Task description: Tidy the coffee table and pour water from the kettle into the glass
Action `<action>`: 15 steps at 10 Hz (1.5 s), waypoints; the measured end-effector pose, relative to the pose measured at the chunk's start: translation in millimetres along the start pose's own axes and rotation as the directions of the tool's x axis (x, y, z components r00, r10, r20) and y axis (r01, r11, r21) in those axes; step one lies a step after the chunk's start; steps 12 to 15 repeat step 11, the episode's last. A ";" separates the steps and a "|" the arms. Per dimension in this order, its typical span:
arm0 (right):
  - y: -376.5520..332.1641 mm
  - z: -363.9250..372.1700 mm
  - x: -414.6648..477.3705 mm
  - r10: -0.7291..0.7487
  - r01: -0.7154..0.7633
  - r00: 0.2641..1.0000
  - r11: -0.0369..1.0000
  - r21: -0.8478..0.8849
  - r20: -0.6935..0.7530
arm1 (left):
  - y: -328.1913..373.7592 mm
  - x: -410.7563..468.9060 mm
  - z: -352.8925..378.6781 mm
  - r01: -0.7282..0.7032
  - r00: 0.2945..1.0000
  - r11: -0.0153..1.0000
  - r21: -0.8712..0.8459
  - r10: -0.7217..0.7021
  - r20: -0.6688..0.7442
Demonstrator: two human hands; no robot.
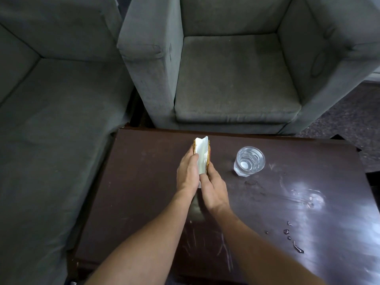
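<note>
While your two hands meet over the middle of the counter (144,182), they hold one white packet (202,153) between them. Your left hand (188,173) wraps the packet's left side, and its fingers (192,159) curl up and over onto the white face. Your right hand (213,188) takes the lower right edge, its fingers (205,178) bent in and pinching there, so both hands are clenched on the same thing. The packet is long and narrow and points away from you. Its pale face is turned up, a golden-brown rim runs along each long side, and its ragged far end sticks out past your fingertips. It may be a folded wrapper or a napkin; the view is too soft to tell which, and your hands hide whether its near end touches the wood.

To the right of your hands, near them but clear of them, the glass (249,161) stands upright on the counter with water in it. A small wet patch (251,183) lies just on your side of its base. Farther right, a shiny smear (308,197) catches the light, and a few drops (296,246) sit near the counter's right edge, well apart from the glass.

Beyond the far edge stands a grey armchair (234,79), with a grey sofa (51,120) running along the left.
</note>
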State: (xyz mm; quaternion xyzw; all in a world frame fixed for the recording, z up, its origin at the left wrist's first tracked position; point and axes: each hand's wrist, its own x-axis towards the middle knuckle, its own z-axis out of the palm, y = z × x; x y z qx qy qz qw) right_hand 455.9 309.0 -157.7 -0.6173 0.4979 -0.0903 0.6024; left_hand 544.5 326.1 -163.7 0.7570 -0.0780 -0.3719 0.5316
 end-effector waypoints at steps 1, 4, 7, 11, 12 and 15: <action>2.0 -1.0 -1.4 -0.002 0.002 1.000 1.000 0.002 -0.022 | 0.4 -0.1 1.3 -0.011 1.000 1.000 0.019 0.010 0.018; 5.8 -2.7 1.7 -0.023 0.024 0.999 1.000 0.013 -0.043 | -0.4 -2.7 2.1 -0.032 0.999 0.996 0.080 0.030 0.016; -0.2 -9.7 -3.8 -0.023 0.018 0.996 0.999 -0.051 -0.090 | -0.7 -6.7 -4.7 -0.092 0.995 0.965 0.246 0.096 -0.005; -167.3 -122.9 -55.9 -0.505 0.324 0.845 0.746 -0.582 -0.176 | 199.0 -84.8 5.5 -0.648 0.733 0.519 0.558 0.625 0.269; -167.3 -122.9 -55.9 -0.505 0.324 0.845 0.746 -0.582 -0.176 | 199.0 -84.8 5.5 -0.648 0.733 0.519 0.558 0.625 0.269; -167.3 -122.9 -55.9 -0.505 0.324 0.845 0.746 -0.582 -0.176 | 199.0 -84.8 5.5 -0.648 0.733 0.519 0.558 0.625 0.269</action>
